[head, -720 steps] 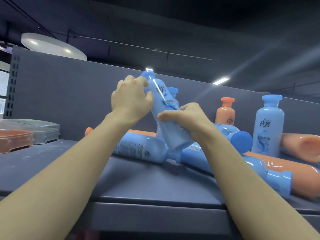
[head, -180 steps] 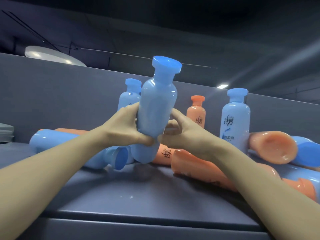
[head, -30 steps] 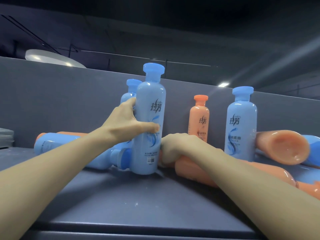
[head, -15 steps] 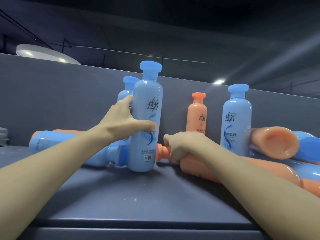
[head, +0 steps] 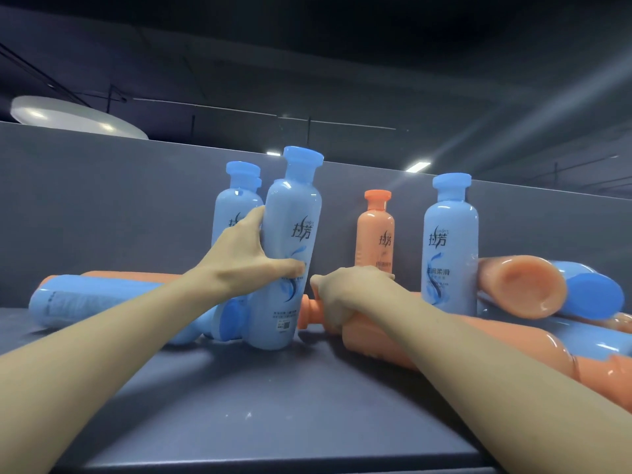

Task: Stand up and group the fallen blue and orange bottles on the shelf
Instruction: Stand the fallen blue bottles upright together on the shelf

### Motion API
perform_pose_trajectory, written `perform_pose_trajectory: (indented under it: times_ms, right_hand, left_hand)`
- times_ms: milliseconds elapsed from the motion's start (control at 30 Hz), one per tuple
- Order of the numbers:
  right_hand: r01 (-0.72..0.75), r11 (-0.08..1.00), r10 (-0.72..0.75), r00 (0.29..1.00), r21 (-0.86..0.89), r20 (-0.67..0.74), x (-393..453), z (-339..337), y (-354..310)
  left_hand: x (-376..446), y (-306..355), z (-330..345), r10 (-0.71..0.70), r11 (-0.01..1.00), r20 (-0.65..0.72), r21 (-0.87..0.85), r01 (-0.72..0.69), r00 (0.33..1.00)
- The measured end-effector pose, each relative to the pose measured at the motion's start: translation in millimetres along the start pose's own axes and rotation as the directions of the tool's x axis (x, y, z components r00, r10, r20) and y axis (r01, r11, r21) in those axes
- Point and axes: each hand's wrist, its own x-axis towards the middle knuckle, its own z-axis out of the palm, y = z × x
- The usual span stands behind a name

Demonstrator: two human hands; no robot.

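Observation:
My left hand (head: 251, 260) grips a tall blue bottle (head: 290, 234) that stands on the shelf (head: 273, 405), leaning slightly right. Behind it stands another blue bottle (head: 236, 206). My right hand (head: 345, 295) grips the neck end of a fallen orange bottle (head: 379, 340) lying on the shelf, its cap (head: 307, 313) pointing left. An upright orange bottle (head: 375, 230) and an upright blue bottle (head: 450, 248) stand against the back panel. A blue bottle (head: 99, 302) lies on its side at the left, with an orange one behind it.
At the right, several fallen bottles are piled: an orange one (head: 519, 285) with its base towards me, a blue one (head: 595, 292) behind it, more below. The grey back panel (head: 102, 200) bounds the shelf. The shelf's front edge runs below my arms.
My left hand has kept hold of the standing blue bottle, which now leans a little to the right. My right hand stays on the fallen orange bottle's neck. The view has shifted slightly.

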Motion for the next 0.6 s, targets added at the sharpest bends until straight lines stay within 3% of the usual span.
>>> perform_pose_trajectory:
  times_ms: [367,600]
  right_hand:
    - [0.016,1.0,-0.016,1.0,0.005,0.009,1,-1,5]
    - [0.018,1.0,-0.018,1.0,0.005,0.006,10,4,16]
  left_hand:
    - [3,0,10,0.08,0.993,-0.02,0.094,-0.078,0.997]
    - [0,4,11,0.039,0.991,0.005,0.125,-0.04,0.999]
